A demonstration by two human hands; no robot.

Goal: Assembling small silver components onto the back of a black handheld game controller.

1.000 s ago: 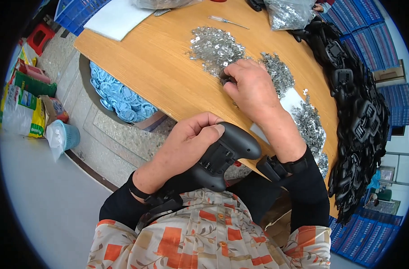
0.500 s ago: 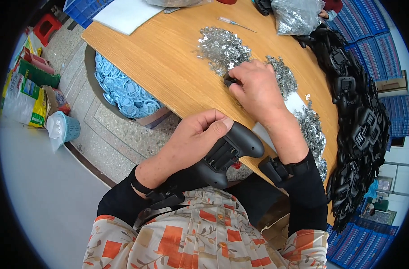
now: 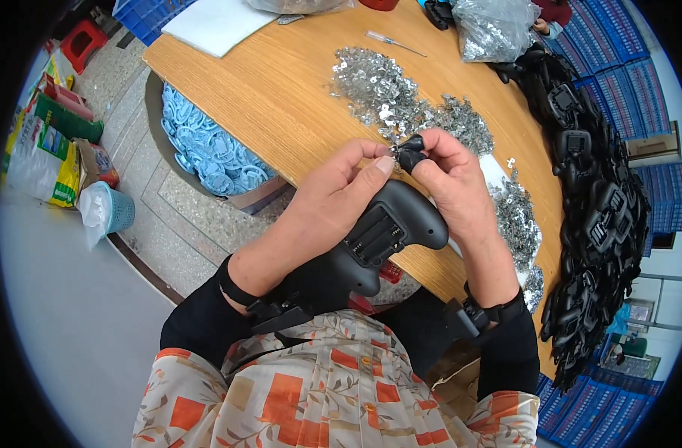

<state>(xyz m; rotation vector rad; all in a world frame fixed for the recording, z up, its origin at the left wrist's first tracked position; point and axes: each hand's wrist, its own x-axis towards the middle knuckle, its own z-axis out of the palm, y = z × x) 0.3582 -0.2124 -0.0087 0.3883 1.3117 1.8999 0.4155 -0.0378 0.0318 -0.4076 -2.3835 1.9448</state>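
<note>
Both my hands meet above the near edge of the table. Between thumb and fingers, my right hand (image 3: 458,175) grips a small glossy black plastic part (image 3: 413,153). Closed in a pinch against that part, my left hand (image 3: 345,187) has a tiny silver glint at its fingertips that looks like a small metal piece. Directly under the left hand is a black game controller (image 3: 414,214), back side up, its battery compartment uncovered and springs showing. Whether the left hand's hidden fingers also grip the controller cannot be seen. Just beyond the hands lies a heap of small silver metal clips (image 3: 378,84).
More metal pieces (image 3: 516,216) lie along the right, by a long pile of black controllers (image 3: 580,172). A thin screwdriver-like tool (image 3: 395,43) and a clear bag of metal pieces (image 3: 494,30) sit farther back. Left of the table, a bin holds light-blue plastic parts (image 3: 214,153).
My right hand has come back from the metal heap toward my left, bringing the black part. My left fingertips have moved up to meet it, and the controller has shifted slightly away from me.
</note>
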